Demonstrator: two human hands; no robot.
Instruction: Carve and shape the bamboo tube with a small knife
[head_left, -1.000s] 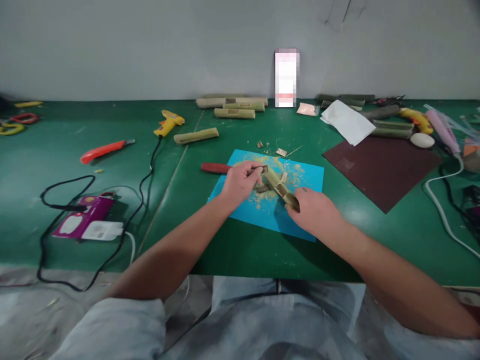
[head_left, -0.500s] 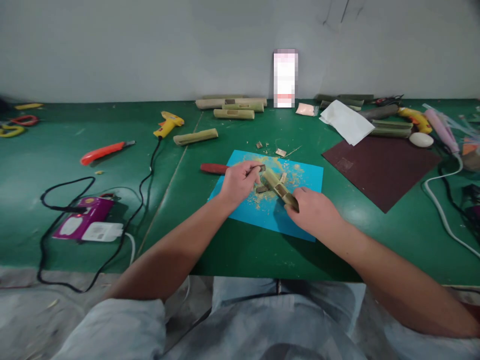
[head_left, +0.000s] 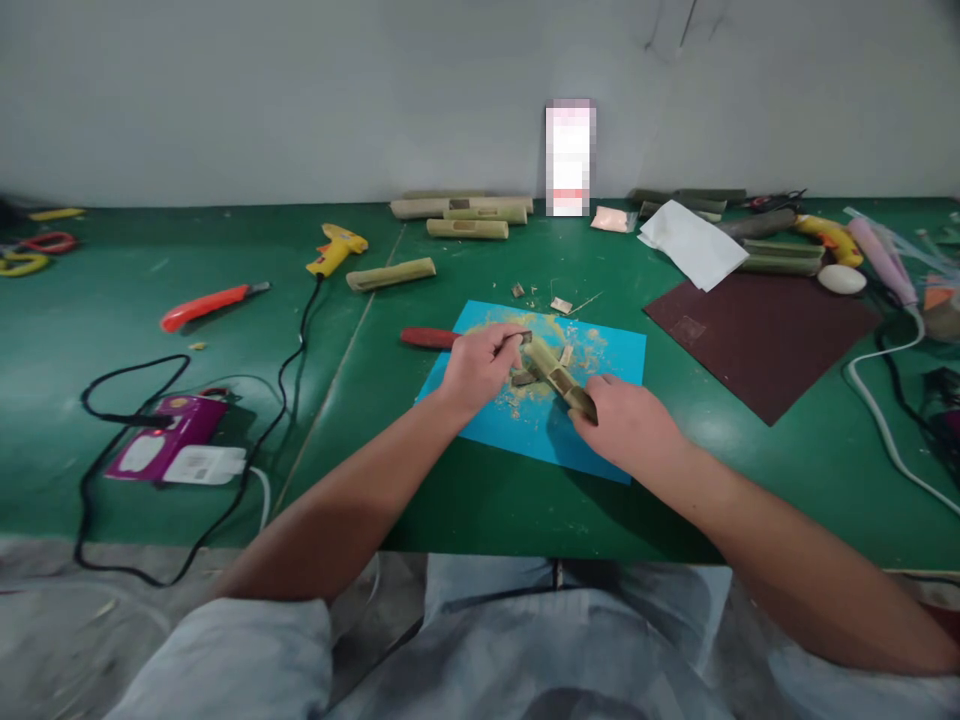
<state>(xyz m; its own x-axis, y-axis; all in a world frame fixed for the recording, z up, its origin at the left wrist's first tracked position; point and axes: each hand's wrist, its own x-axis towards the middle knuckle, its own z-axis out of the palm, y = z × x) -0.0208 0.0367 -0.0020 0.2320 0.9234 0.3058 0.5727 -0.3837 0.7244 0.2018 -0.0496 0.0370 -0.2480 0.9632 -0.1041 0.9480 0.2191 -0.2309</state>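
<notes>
My right hand (head_left: pixel 634 418) is closed around the lower end of a bamboo tube (head_left: pixel 544 361) with a rectangular opening cut in its side. The tube slants up and left over a blue sheet (head_left: pixel 517 443) strewn with pale dust and shavings. At the tube's far end, my left hand (head_left: pixel 480 365) pinches a small dark flat piece (head_left: pixel 526 336), held close against or beside the rim; contact is not clear. Small scraps (head_left: pixel 523 378) lie beneath the tube. A red handle (head_left: pixel 427 338) sticks out behind my left hand, its other end hidden.
Left are a yellow glue gun (head_left: pixel 330 252), an orange utility knife (head_left: pixel 206 305) and a purple power strip (head_left: pixel 166 437) with trailing cords. Several bamboo pieces (head_left: pixel 469 229) lie along the wall near a lit phone (head_left: pixel 570 155). Right is a dark brown sheet (head_left: pixel 765 345) with white paper (head_left: pixel 694 243).
My left hand has shifted very slightly, with the small dark piece now nearer the tube's rim. My right hand and the bamboo tube stay in place.
</notes>
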